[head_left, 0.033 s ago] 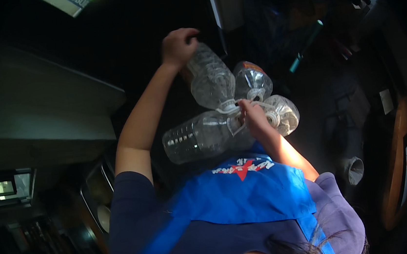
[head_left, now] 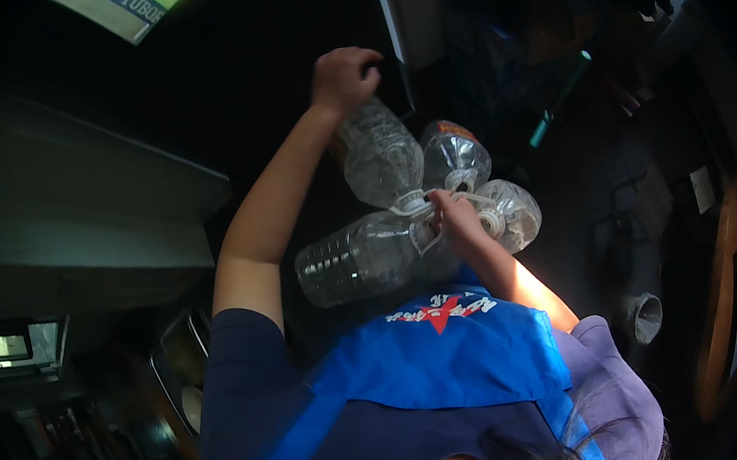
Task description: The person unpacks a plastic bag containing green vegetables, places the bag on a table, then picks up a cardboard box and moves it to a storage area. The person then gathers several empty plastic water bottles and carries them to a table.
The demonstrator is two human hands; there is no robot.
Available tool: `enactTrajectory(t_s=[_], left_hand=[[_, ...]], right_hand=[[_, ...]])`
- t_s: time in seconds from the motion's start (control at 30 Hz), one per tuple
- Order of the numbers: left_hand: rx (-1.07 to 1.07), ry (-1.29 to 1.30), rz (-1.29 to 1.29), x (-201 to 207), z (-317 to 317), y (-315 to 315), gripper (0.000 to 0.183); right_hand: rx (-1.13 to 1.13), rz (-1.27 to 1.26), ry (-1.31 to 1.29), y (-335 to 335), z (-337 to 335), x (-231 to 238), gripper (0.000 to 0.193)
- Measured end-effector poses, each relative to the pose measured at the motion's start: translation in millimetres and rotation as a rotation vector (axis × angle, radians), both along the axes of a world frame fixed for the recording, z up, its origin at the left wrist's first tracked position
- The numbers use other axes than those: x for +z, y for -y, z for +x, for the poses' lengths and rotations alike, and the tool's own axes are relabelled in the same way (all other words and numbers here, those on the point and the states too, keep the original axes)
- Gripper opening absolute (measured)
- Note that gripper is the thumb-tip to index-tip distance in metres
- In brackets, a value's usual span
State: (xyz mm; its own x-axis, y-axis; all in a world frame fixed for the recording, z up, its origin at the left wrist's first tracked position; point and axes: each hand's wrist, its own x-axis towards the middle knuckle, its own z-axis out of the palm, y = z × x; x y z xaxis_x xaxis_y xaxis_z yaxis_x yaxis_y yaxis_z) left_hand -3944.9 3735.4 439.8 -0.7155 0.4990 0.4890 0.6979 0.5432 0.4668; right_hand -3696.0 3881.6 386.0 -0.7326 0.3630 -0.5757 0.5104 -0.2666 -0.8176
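Note:
Several large clear plastic bottles fan out in front of my chest, their white-handled necks gathered at the middle. My right hand is closed around the handles there. The upper left bottle points away from me, with my left hand at its far end. That hand's fingers are curved and apart from the thumb, with nothing visible between them; whether it touches the bottle is unclear. Another bottle lies sideways to the left. A bottle with an orange label and a short-looking one point up and right.
A blue apron covers my front. On the right are a lined bin, a curved wooden edge and a green stick-like thing. To the left stands a pale panel. Much of the surroundings is dark.
My left hand has shifted slightly right along the far end of the upper left bottle. The bottles have dipped a little toward me; my right hand keeps its grip.

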Motion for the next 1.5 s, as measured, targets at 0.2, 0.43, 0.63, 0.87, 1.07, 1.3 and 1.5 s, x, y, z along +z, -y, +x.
enactTrajectory(t_s=[0.2, 0.43, 0.63, 0.87, 1.07, 1.3, 1.5], left_hand=[[-0.215, 0.126, -0.125, 63.6, -204.4, -316.9, 0.027], [-0.434, -0.100, -0.131, -20.7, -358.9, -336.0, 0.041], [-0.511, -0.310, -0.410, -67.8, -513.3, -365.9, 0.045], [-0.291, -0.765, -0.558, -103.5, -569.1, -383.8, 0.035], [-0.314, -0.747, -1.022, -102.4, -559.3, -361.1, 0.054], [-0.455, -0.396, -1.488, -195.3, -556.7, -370.5, 0.044], [-0.678, -0.069, -1.292, -221.2, -399.1, -384.0, 0.043]], right_hand=[[0.244, 0.060, 0.018, -177.6, -236.1, 38.9, 0.031], [0.143, 0.192, 0.179, -192.3, -375.1, -7.5, 0.048], [-0.189, 0.219, 0.253, -232.7, -459.2, -48.0, 0.055], [-0.587, 0.292, 0.329, -237.7, -425.8, -68.1, 0.050], [-0.885, 0.039, 0.191, -246.8, -360.8, -65.5, 0.037], [-1.182, -0.238, -0.127, -223.6, -226.7, -58.8, 0.030], [-1.428, -0.326, -0.291, -197.7, -118.1, -53.4, 0.026]])
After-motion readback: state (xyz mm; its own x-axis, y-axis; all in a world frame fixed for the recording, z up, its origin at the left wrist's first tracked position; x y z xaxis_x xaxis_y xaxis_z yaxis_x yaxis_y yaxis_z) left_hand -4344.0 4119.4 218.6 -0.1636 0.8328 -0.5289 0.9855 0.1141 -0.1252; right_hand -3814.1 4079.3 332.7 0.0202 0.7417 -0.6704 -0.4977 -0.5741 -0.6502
